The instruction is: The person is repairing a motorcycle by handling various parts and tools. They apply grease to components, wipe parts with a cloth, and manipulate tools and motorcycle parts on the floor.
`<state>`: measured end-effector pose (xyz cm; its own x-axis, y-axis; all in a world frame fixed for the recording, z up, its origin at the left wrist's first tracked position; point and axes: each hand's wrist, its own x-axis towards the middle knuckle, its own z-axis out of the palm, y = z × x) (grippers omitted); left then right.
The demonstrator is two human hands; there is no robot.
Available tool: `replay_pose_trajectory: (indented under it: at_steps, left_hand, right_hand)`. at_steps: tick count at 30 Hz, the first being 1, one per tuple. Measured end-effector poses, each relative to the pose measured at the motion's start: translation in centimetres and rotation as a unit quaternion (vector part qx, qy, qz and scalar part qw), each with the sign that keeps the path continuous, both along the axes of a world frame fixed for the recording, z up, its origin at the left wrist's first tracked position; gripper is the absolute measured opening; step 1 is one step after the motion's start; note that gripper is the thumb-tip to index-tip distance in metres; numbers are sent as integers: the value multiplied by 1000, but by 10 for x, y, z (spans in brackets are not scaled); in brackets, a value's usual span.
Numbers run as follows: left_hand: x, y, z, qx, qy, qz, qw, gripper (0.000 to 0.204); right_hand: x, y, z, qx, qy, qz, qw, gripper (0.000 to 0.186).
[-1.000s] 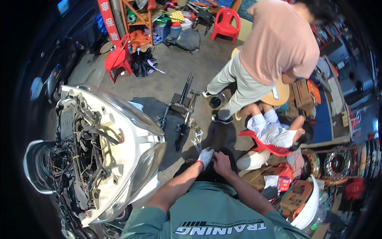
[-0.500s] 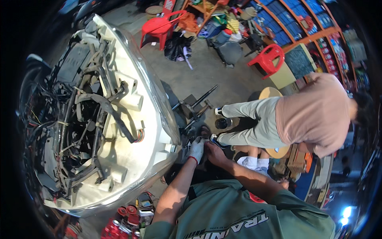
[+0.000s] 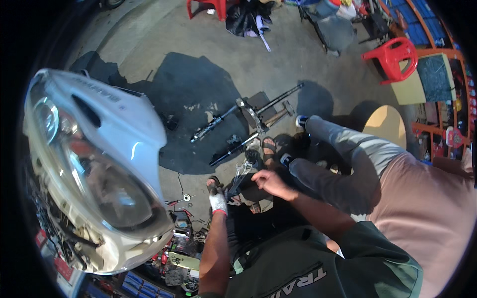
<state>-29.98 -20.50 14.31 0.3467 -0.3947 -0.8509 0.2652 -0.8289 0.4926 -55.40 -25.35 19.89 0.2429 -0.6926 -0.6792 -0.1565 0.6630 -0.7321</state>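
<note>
My left hand (image 3: 217,200), in a pale knit glove with a red cuff and dark fingertips, is low over the floor near a sandaled foot. Its fingers are closed; several silver wrenches (image 3: 240,174) fan out from beside them, though the grip itself is partly hidden. To the right, my bare right hand (image 3: 273,184) hovers with fingers loosely bent and apart, nothing visible in it. Beyond both hands, a motorcycle front fork (image 3: 253,116) lies on the floor, its two tubes joined by a clamp. A hammer (image 3: 279,116) rests against it.
A white-blue vehicle front fairing with a headlight (image 3: 117,193) stands close on the left. A person in grey trousers (image 3: 343,149) bends over at right. Red chair (image 3: 395,59), round wooden top (image 3: 386,126) and black bag (image 3: 243,20) lie farther out. Tools and parts (image 3: 184,248) crowd the lower left.
My hands, close together before, are now apart, the right one drawn away to the right. The view has shifted, showing the fairing's outer face and more of the fork. The wrenches now show.
</note>
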Motion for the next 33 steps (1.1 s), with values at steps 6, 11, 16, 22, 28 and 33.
replay_pose_trajectory:
  at_steps: [6,11,16,22,28,33]
  left_hand:
    - [32,-9,-98,-15,-65,-222,973,27]
    - [17,-62,-193,-11,-8,-125,992,22]
    - [7,-116,-329,-102,-62,-385,915,21]
    - [-2,-191,-417,-211,-79,-560,797,24]
    - [72,-196,-374,-237,-241,-574,745,27]
    - [140,-128,-314,-158,-182,-435,868,26]
  right_hand:
    - [-233,87,-262,109,326,-305,888,19]
    - [-404,136,-362,189,691,228,659,27]
    - [-481,152,-434,285,654,-282,642,32]
    - [-582,136,-481,280,653,-321,626,51]
    - [-574,92,-552,306,612,-310,660,47]
    - [-579,89,-619,253,634,-175,710,57]
